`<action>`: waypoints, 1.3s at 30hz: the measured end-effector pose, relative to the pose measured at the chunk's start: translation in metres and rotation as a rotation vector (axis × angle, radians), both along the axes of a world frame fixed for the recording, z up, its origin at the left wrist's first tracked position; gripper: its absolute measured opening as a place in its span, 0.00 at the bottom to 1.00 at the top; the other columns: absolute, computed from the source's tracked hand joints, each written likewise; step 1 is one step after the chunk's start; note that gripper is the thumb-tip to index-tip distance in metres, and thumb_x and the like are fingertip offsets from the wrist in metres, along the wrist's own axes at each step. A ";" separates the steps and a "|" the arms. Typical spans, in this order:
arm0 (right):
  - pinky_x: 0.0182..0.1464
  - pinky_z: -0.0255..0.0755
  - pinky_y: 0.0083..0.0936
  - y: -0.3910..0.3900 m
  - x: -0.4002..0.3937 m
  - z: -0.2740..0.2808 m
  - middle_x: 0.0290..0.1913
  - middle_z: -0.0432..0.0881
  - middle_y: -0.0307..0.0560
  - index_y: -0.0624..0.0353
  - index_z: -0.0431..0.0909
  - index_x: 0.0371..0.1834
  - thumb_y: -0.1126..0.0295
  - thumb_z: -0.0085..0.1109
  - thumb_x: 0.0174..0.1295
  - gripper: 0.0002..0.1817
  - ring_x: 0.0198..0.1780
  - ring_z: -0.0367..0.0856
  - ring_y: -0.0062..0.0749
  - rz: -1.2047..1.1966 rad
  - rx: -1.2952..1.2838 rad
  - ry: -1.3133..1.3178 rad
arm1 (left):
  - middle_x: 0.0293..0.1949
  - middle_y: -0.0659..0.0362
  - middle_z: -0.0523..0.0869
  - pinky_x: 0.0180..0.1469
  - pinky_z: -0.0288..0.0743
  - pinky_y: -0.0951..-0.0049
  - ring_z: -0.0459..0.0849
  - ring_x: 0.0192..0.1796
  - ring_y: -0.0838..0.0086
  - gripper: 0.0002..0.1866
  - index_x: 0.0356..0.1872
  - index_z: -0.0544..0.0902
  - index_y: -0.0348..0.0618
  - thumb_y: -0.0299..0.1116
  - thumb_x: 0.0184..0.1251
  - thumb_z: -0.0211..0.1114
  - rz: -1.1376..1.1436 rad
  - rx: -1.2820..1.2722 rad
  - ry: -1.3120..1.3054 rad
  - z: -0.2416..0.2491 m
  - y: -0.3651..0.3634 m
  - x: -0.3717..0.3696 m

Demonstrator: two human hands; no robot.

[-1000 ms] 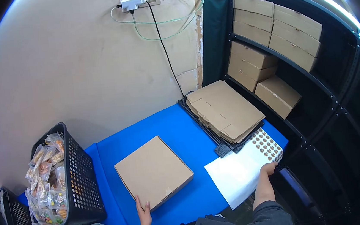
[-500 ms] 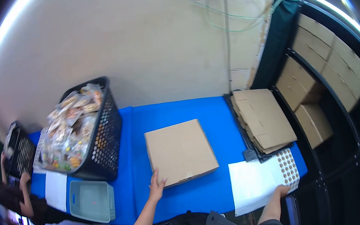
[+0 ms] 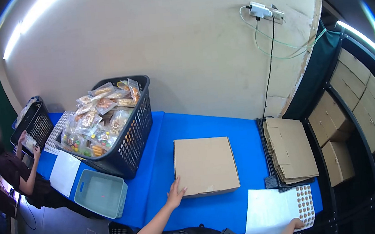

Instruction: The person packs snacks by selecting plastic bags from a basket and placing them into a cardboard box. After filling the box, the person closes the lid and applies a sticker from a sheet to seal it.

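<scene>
A closed, flat cardboard box [image 3: 205,165] lies on the blue-covered table in front of me. My left hand [image 3: 175,195] touches its near left corner, fingers apart, with the thumb towards the front edge. To the right, my right hand [image 3: 297,224] is at the lower part of a sheet of round brown stickers [image 3: 305,202]. Its fingers are bent together at the sheet; whether a single sticker is between them is too small to tell. White backing paper [image 3: 269,213] extends left from the stickers.
A black basket [image 3: 130,154] heaped with bagged snacks stands left, behind a grey-green bin [image 3: 100,195]. Flattened cartons [image 3: 292,147] are stacked at right, beside shelves of boxes [image 3: 336,161]. At far left a co-worker [image 3: 16,171] handles a small clear bag.
My view has turned and shifted, so the scene sits differently in it. The box now lies squarer to me. Both hands keep their places at box and sheet. The co-worker's hands are now raised with a bag.
</scene>
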State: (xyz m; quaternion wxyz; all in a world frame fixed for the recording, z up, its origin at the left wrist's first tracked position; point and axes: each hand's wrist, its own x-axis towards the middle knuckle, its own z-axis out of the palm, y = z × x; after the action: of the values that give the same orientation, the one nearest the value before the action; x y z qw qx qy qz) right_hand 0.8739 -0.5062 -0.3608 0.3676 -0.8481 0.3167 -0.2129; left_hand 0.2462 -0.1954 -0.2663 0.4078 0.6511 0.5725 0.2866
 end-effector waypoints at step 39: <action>0.22 0.56 0.15 0.200 -0.378 0.112 0.25 0.78 0.34 0.61 0.80 0.36 0.73 0.69 0.55 0.09 0.21 0.66 0.11 1.745 0.643 0.237 | 0.76 0.54 0.49 0.70 0.37 0.33 0.42 0.75 0.40 0.44 0.73 0.56 0.67 0.46 0.55 0.69 -0.647 0.466 0.663 0.073 -0.004 0.070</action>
State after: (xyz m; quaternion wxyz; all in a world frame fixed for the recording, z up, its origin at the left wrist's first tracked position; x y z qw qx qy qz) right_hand 0.4955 -0.3067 -0.2483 0.5796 -0.6596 -0.3524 0.3237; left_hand 0.3161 -0.1994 -0.1935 0.1164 0.9240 0.3616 0.0439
